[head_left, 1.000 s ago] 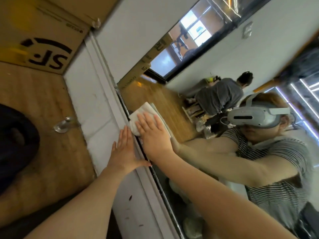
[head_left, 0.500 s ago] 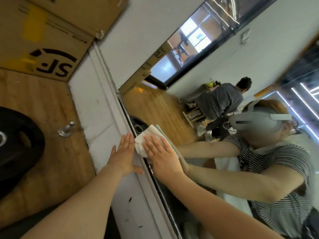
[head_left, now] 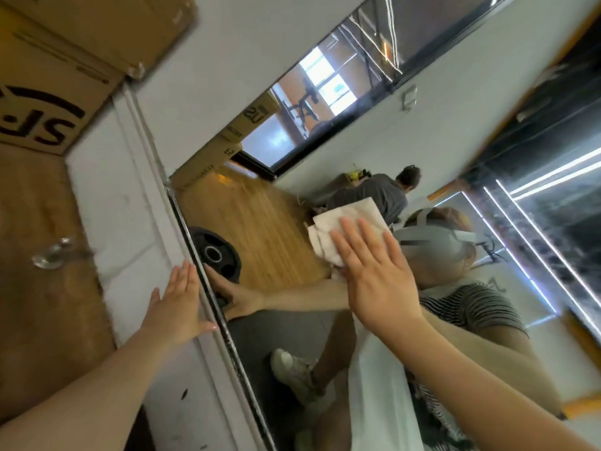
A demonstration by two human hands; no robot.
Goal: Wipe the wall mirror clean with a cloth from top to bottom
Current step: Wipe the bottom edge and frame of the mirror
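Observation:
The wall mirror (head_left: 270, 222) fills the right of the tilted view, its dark edge strip running diagonally down the middle. My right hand (head_left: 374, 275) lies flat with straight fingers, pressing a folded white cloth (head_left: 341, 222) against the glass well inside the mirror. My left hand (head_left: 177, 304) rests flat on the white wall beside the mirror's edge, fingers straight, holding nothing. The mirror reflects my arms, a headset and a striped shirt.
Cardboard boxes (head_left: 58, 92) stand against the white wall (head_left: 107, 206) at the upper left. A wooden floor (head_left: 32, 271) with a small metal doorstop (head_left: 48, 255) lies on the left. A black weight plate (head_left: 216, 255) and a person in grey (head_left: 377, 193) appear as reflections.
My right hand has slid the cloth away from the mirror's edge toward the middle of the glass. My left hand stays on the wall beside the edge. The camera has tilted.

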